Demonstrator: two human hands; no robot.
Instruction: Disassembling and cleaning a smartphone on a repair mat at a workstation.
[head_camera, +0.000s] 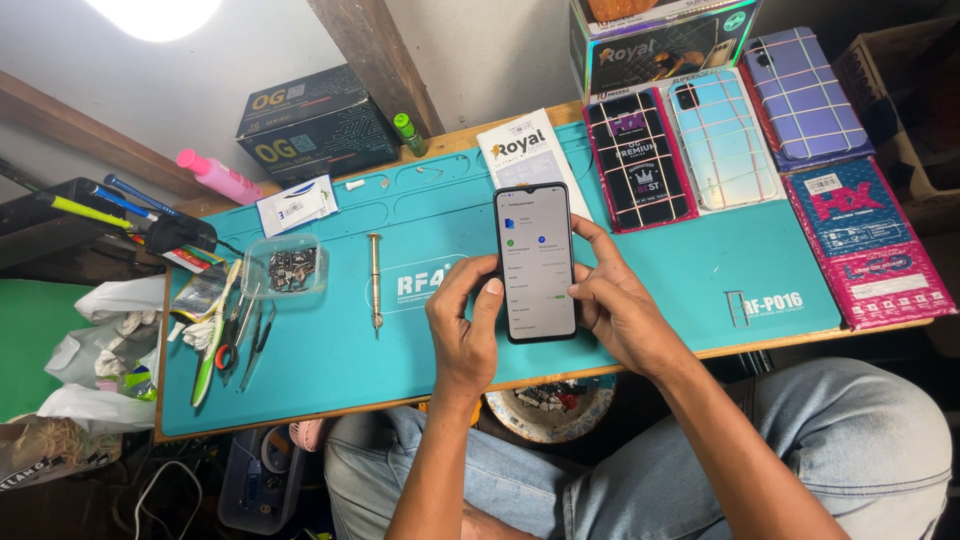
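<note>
Here: left hand and right hand both clasp lit smartphone | above teal mat | screwdriver left of smartphone, apart

Bare forearms and hands — no sleeves, rings or watch — faded blue jeans.

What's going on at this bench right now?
A seated person holds a black smartphone with a lit white screen upright over a teal rubber work mat. The left hand grips its lower left edge, thumb on the screen; the right hand supports the right edge. A brass-handled screwdriver lies on the mat to the left, beside a clear plastic tub of small metal parts. Patterned phone cases in packaging sit at the far right.
</note>
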